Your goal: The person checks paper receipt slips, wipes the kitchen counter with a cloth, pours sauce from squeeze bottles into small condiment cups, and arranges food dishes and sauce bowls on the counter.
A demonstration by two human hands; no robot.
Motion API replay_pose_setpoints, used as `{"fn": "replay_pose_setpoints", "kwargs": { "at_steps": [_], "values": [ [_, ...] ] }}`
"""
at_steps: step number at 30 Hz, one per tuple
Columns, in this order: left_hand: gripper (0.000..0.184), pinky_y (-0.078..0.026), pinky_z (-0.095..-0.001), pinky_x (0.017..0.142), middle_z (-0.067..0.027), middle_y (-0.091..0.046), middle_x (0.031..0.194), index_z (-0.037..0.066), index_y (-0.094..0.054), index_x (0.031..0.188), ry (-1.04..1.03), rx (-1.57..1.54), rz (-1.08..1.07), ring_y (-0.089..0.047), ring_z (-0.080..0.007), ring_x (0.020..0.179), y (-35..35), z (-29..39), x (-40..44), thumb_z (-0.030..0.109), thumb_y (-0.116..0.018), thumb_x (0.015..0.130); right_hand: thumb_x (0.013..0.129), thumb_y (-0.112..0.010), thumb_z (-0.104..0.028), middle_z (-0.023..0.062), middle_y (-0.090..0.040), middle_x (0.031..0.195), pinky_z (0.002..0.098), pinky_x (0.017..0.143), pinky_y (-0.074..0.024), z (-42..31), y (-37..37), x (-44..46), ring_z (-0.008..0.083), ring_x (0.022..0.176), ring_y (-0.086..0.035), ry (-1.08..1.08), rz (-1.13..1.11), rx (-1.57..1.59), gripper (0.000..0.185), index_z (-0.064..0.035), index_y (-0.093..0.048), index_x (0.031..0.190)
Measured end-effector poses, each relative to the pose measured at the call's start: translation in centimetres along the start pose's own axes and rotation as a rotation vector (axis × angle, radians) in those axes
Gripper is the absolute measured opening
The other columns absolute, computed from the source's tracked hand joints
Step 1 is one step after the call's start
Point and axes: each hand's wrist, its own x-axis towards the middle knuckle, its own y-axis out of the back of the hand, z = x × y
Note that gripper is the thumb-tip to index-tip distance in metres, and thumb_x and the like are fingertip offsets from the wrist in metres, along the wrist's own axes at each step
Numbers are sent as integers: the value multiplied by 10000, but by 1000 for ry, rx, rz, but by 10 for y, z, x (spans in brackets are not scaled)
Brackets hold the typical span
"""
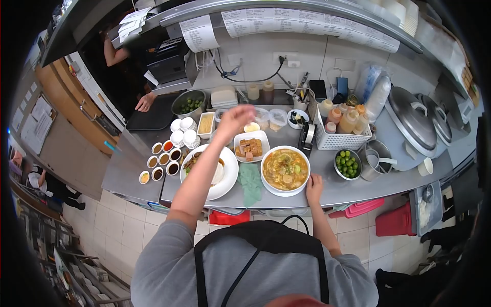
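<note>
My left hand (236, 123) is raised over the middle of the steel counter, above the square white bowl (266, 139) of browned, cubed food. Its fingers are smeared by motion, so what they hold, if anything, is unclear. My right hand (314, 190) rests at the counter's front edge, fingers lying loosely beside a round bowl of yellow-orange soup (285, 169) on a white saucer. Under my left forearm is a white plate (231, 180) with a pale mound and dark, saucy food, partly hidden. A green cloth (250, 184) lies between plate and soup.
Sauce cups (163, 159) and stacked white cups (185, 132) stand left. Right are a squeeze-bottle basket (341, 139), green limes (348, 165), a metal pot (376, 158) and large lidded pots (414, 115). Another person's hand (146, 102) touches a black tray (148, 117). Paper slips (307, 23) hang overhead.
</note>
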Motion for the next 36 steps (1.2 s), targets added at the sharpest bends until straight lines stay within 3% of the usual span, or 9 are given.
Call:
{"fn": "replay_pose_setpoints", "kwargs": {
  "at_steps": [11, 15, 19, 20, 22, 24, 27, 29, 36],
  "values": [
    [222, -318, -309, 918, -102, -498, 1176, 57, -620, 956, -539, 202, 307, -441, -204, 1107, 16, 88, 113, 159, -569, 765, 769, -490, -24, 163, -523, 891, 349, 718, -412, -4, -3, 2, 311, 819, -509, 79, 17, -47, 121, 25, -556, 857],
    [255, -388, -263, 833, -92, -504, 1153, 46, -594, 998, -514, 177, 305, -501, -138, 985, 18, 81, 111, 191, -572, 789, 765, -491, -21, 164, -522, 893, 349, 721, -411, -6, -2, 2, 313, 821, -508, 76, 7, -58, 120, 26, -553, 856],
    [222, -449, -251, 624, -46, -619, 782, 27, -603, 868, 11, 27, 30, -570, -123, 651, -6, 16, 33, 222, -587, 763, 804, -497, -99, 159, -532, 908, 338, 764, -402, -1, -1, 3, 298, 855, -512, -28, -11, 5, 162, 18, -576, 884],
    [198, -447, -247, 624, -61, -617, 716, 29, -616, 763, 139, 356, -67, -568, -115, 640, -6, -7, 10, 225, -593, 756, 820, -487, -125, 163, -536, 910, 330, 766, -400, 0, -1, 5, 297, 855, -515, -81, -18, 61, 192, 17, -578, 912],
    [262, -462, -270, 585, -71, -611, 637, 21, -620, 655, 304, 351, -277, -573, -135, 584, -9, -83, -36, 238, -560, 790, 849, -455, -180, 144, -542, 940, 320, 756, -405, 12, 0, 13, 270, 866, -519, -126, -77, 71, 239, -7, -573, 965],
    [410, -495, -278, 646, -121, -616, 809, -7, -586, 927, 717, 68, -344, -610, -191, 695, -18, -130, -83, 383, -530, 812, 877, -423, -235, 125, -547, 969, 309, 745, -410, 25, -3, 26, 242, 877, -523, -172, -138, 82, 287, -31, -567, 1017],
    [566, -453, -328, 788, -151, -517, 1080, -3, -439, 1155, 824, 7, -317, -543, -221, 926, -49, -158, -119, 456, -471, 824, 893, -381, -333, 87, -564, 1007, 290, 790, -409, 21, -8, 54, 192, 939, -516, -560, -399, 561, 383, -49, -528, 1103],
    [633, -330, -439, 918, -112, -307, 1288, 90, -217, 1310, 756, -301, -127, -372, -231, 1123, -70, -167, -123, 466, -422, 842, 886, -376, -388, 69, -564, 1023, 298, 826, -408, -17, -2, 76, 166, 973, -511, -807, -513, 818, 436, -40, -502, 1115],
    [545, -195, -572, 925, -24, -264, 1313, 245, -172, 1326, 770, -595, 0, -283, -233, 1178, -84, -168, -94, 444, -380, 863, 878, -386, -397, 92, -547, 1053, 332, 838, -411, -7, -11, 105, 180, 970, -518, -936, -844, 739, 426, -46, -500, 1089]
  ]
}}
